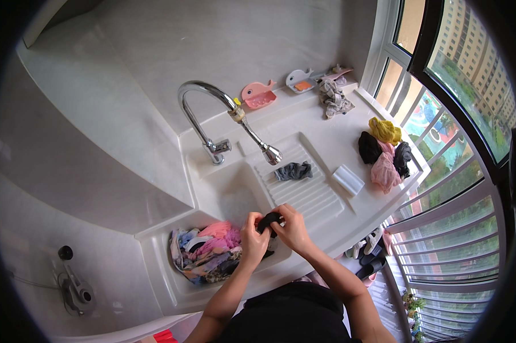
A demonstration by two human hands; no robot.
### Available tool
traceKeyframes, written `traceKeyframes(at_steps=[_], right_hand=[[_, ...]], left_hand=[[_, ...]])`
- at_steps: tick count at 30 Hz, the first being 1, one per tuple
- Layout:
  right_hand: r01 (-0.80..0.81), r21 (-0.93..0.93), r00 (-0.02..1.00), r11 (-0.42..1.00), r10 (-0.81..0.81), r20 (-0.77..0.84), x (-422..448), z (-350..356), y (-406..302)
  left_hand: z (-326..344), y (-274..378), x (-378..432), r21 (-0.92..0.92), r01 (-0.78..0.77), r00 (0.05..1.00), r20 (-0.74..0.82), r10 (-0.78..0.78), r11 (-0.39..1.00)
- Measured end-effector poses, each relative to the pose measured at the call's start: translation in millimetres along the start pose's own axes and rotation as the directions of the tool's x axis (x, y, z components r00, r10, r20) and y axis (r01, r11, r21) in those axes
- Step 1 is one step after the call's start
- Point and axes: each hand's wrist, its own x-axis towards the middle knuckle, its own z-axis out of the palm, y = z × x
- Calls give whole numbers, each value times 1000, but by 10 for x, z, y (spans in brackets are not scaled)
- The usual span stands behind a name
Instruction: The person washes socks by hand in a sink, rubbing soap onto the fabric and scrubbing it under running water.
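Note:
Both my left hand [254,240] and my right hand [291,227] grip a small black cloth item [268,221], bunched up between the fingertips. They hold it above the front of the white sink [266,193], beside the ribbed washboard [322,201]. On the washboard lies a crumpled dark grey cloth [293,171]. To the left of my hands, a heap of colourful laundry [206,253] fills part of the basin, with pink and patterned pieces on top. The exact kind of the black item cannot be made out.
A chrome gooseneck faucet [198,115] arches over the washboard. Pink [259,95] and white whale-shaped soap dishes [300,80] stand along the back ledge near a greyish cloth [335,99]. On the right counter are a whitish translucent block [348,180] and several bunched cloths [385,165]. Shoes [370,253] lie below.

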Motion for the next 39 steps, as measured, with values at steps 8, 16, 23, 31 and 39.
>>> traceKeyframes(at_steps=[8, 16, 23, 31, 39], right_hand=[[-323, 205, 931, 924, 272, 244, -76, -48, 273], [-586, 471, 793, 660, 348, 500, 208, -282, 360], [-369, 318, 923, 873, 305, 235, 207, -192, 227], [-150, -872, 912, 467, -275, -304, 434, -1358, 1197], [-28, -720, 985, 694, -102, -136, 408, -1279, 1282]], left_hand=[[-3, -363, 42, 251, -66, 997, -31, 76, 966], [-142, -480, 2, -712, 592, 806, 523, -276, 378], [129, -104, 134, -811, 584, 798, 580, -162, -24], [414, -34, 237, -748, 663, 747, 661, -67, 8], [607, -106, 276, -742, 670, 740, 671, -47, -34]])
